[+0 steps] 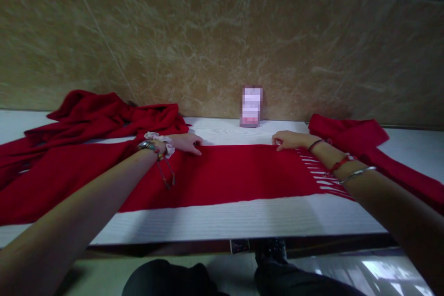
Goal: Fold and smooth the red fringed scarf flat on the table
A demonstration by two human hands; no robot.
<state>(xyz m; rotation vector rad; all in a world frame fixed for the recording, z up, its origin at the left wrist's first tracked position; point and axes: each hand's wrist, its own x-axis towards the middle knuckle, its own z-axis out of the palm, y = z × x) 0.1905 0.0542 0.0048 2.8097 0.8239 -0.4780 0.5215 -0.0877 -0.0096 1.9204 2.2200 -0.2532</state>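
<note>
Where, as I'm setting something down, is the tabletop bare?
Bare: white tabletop between spread red cloth and front edge; narrowly, between left hand and right hand, before the pixelated device. Crowded: left, by bunched red fabric.

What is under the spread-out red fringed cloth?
The white surface shows beyond the red cloth's near and far edges and between strands of its fringe. Anything directly beneath the cloth is covered, so I cannot tell.

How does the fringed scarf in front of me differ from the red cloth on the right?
The fringed scarf lies spread flat, while the red cloth bends at an angle. The left hand and right hand are at the scarf's far edge; neither is at the cloth. Both fabrics are red and lie on the white tabletop.
</note>
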